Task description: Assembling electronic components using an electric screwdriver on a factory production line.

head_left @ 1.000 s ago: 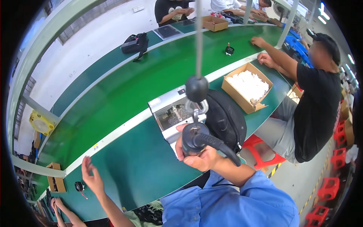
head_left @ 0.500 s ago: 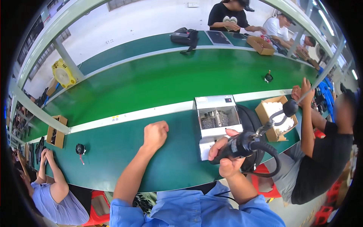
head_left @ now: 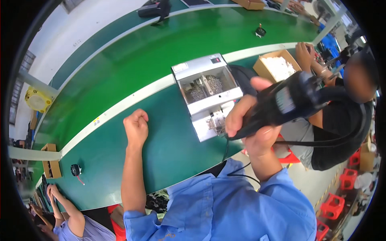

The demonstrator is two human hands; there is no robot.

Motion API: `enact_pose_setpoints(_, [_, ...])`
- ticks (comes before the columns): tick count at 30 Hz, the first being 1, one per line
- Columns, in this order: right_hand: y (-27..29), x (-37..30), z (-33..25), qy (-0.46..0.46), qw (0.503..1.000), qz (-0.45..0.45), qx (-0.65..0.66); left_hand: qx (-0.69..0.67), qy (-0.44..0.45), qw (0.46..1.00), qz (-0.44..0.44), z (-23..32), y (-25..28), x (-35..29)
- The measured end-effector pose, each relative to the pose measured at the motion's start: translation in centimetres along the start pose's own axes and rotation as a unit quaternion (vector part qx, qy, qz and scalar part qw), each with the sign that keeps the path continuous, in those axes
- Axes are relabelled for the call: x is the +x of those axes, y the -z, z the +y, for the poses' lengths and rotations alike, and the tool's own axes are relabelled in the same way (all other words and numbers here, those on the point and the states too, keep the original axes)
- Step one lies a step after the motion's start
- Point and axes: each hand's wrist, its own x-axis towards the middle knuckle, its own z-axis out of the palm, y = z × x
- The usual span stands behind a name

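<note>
My right hand is wrapped round a black electric screwdriver, held up close in front of me with its cable end pointing right. Its tip is hidden behind the hand. Just left of it, on the green bench, stands a silver screw feeder with a clear window; many small screws lie inside. My left hand is curled into a fist on the bench, left of the feeder, with nothing showing in it.
A carton of white pieces stands beyond the feeder, near a co-worker at the right. A small black motor-like part with red wires lies at the left. A similar part sits on the bright green belt. Another person works at lower left.
My view has tilted and shifted, so the bench appears more slanted. The electric screwdriver has come up closer and looks larger. The feeder's lower front now shows. My left fist stays on the bench.
</note>
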Motion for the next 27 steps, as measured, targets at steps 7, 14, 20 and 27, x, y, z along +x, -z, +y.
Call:
enact_pose_setpoints(7, [-0.1, 1.8, -1.3, 0.107, 0.993, 0.015, -0.036, 0.0, 0.002, 1.0, -0.015, 0.6, 0.0, -0.4])
enact_pose_setpoints(14, [-0.6, 2.4, -2.8, 0.055, 0.99, 0.0, -0.128, -0.011, 0.019, 1.0, -0.021, 0.6, 0.1, -0.4])
enact_pose_setpoints(20, [-0.4, 3.0, -2.7, 0.057, 0.989, -0.001, -0.14, -0.034, 0.044, 0.998, -0.022, 0.1, 0.1, -0.4])
enact_pose_setpoints(27, [-0.5, 3.0, -2.7, 0.06, 0.987, -0.002, -0.147, -0.035, 0.04, 0.998, -0.019, 0.2, 0.0, -0.3])
